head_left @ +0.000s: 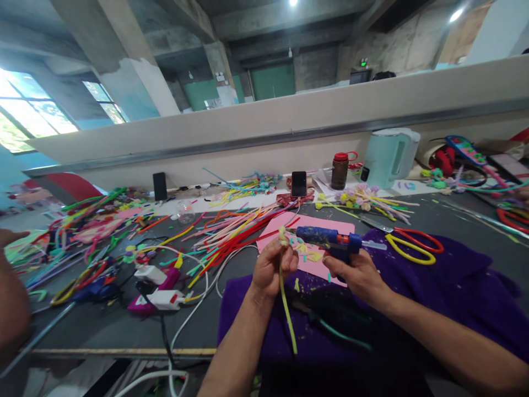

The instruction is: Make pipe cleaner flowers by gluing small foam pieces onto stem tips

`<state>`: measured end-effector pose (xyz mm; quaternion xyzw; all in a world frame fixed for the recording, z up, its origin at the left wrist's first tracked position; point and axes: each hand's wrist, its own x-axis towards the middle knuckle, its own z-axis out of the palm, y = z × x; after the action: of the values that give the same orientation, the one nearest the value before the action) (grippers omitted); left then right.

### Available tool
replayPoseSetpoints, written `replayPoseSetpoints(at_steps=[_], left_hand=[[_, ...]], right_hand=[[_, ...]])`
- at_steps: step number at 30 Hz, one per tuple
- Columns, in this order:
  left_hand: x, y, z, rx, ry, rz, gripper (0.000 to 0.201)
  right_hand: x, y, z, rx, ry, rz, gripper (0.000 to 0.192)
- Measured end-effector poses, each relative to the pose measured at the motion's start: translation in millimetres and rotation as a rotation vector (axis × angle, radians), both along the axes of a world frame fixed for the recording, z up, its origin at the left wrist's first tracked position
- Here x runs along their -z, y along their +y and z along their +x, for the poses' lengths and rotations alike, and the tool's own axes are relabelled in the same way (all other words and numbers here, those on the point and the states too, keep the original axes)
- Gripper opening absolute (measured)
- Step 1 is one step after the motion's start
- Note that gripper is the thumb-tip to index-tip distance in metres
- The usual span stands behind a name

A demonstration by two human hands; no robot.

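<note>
Between the fingers of my left hand (273,264) is a yellow-green pipe cleaner (287,314), its long tail hanging below the hand and a small pale tuft at its top. My right hand (359,275) is wrapped round the handle of a blue glue gun (318,235). The gun's nozzle points left, close to the tuft; whether they touch I cannot tell. Beneath both hands lies a pink sheet (330,267) with small yellow and teal scraps. A purple cloth (413,286) is spread under my arms, with dark-jawed pliers (330,328) on it.
Scissors (409,242) with red and yellow handles lie right. Several pipe cleaners (235,231) are heaped behind my left hand. A power strip (152,298) with white plugs and cables sits left, near another person's arm (12,292). A bottle (339,172) and kettle (388,157) stand behind.
</note>
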<state>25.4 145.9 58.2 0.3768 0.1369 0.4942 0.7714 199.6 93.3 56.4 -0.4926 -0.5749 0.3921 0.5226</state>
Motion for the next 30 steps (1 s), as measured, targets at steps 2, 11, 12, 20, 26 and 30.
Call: replayPoseSetpoints(at_steps=[2, 11, 12, 20, 26, 30], left_hand=[[0.5, 0.2, -0.1, 0.003, -0.005, 0.000, 0.009], [2.1, 0.6, -0.1, 0.010, -0.023, 0.005, 0.009], [2.1, 0.6, 0.0, 0.012, -0.025, 0.007, 0.009], [0.5, -0.3, 0.1, -0.004, -0.045, -0.021, 0.009], [1.0, -0.2, -0.6, 0.001, -0.023, -0.016, 0.009], [1.6, 0.2, -0.8, 0.010, -0.013, -0.001, 0.009]], right_hand=[[-1.5, -1.1, 0.4, 0.003, -0.008, 0.018, 0.027], [1.2, 0.5, 1.3, -0.008, -0.020, 0.007, 0.026], [2.3, 1.0, 1.5, -0.009, -0.024, 0.008, 0.026], [2.7, 0.5, 2.5, -0.060, -0.055, 0.018, 0.025], [1.0, 1.6, 4.7, -0.039, -0.013, 0.048, 0.026], [3.5, 4.6, 5.1, -0.048, -0.009, 0.050, 0.026]])
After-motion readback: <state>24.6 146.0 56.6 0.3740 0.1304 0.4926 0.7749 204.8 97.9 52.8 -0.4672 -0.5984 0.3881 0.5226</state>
